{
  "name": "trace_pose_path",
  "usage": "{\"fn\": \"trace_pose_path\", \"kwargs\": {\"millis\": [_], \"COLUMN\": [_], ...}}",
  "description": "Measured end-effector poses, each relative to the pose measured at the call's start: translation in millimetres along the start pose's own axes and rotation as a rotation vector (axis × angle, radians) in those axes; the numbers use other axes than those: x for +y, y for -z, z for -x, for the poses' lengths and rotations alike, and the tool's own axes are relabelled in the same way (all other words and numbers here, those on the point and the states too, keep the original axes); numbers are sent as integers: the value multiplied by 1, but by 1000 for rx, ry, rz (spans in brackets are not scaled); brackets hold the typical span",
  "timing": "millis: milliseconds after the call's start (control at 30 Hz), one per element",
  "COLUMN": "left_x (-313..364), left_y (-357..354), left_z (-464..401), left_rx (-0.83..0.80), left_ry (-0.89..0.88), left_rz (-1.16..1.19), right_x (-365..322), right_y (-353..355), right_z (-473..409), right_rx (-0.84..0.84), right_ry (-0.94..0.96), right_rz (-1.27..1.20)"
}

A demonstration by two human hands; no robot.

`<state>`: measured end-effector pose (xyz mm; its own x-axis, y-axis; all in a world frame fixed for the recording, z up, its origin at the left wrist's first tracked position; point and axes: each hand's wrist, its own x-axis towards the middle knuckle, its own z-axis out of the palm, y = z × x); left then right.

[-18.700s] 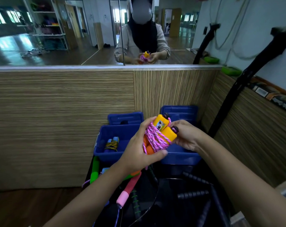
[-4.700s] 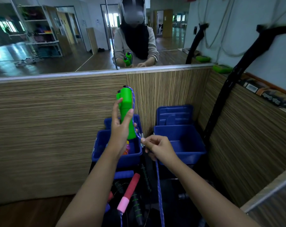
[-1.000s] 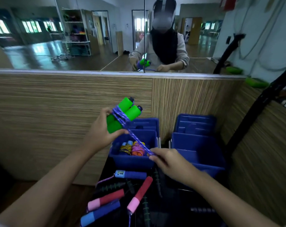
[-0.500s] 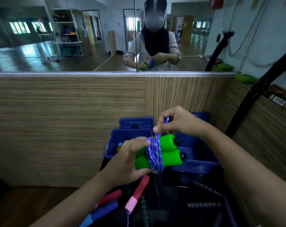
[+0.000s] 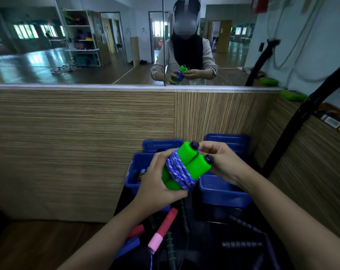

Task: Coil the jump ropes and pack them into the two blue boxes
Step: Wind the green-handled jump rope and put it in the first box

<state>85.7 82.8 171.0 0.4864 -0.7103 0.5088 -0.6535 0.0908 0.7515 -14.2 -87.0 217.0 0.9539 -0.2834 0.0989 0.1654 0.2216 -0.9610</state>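
Observation:
A green-handled jump rope [image 5: 192,163] with its purple cord wound round both handles is held above the two blue boxes. My left hand [image 5: 158,182] grips the lower end of the bundle. My right hand [image 5: 221,162] pinches at the handles' black-capped top end. The left blue box [image 5: 134,172] holds coiled ropes, mostly hidden behind my left hand. The right blue box [image 5: 223,193] sits beside it, its inside largely hidden by my right hand.
Loose ropes lie on the dark surface in front: a red-and-pink handle [image 5: 162,229], a blue handle [image 5: 129,247], black ribbed handles [image 5: 241,244]. The boxes' lids [image 5: 226,140] lean on a wooden panel wall under a mirror. A black pole [image 5: 301,112] slants at right.
The cord end, still being wound half a second ago, now lies on the bundle. The bundle has tilted upward and my right hand has dropped to the handles' capped ends.

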Motion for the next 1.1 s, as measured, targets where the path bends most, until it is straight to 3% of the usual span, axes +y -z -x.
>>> {"fn": "trace_pose_path", "kwargs": {"millis": [133, 633, 900, 1100], "left_x": [12, 30, 35, 31], "left_y": [-7, -11, -15, -10], "left_z": [-3, -10, -10, -9], "left_rx": [-40, -72, -92, -159], "left_ry": [89, -9, 6, 7], "left_rz": [148, 14, 191, 106], "right_x": [-4, -15, -7, -7], "right_y": [-2, -18, -19, -18], "right_z": [5, 17, 21, 20], "right_rx": [38, 282, 237, 296], "right_ry": [9, 83, 198, 145], "right_rz": [-42, -44, -100, -54]}}
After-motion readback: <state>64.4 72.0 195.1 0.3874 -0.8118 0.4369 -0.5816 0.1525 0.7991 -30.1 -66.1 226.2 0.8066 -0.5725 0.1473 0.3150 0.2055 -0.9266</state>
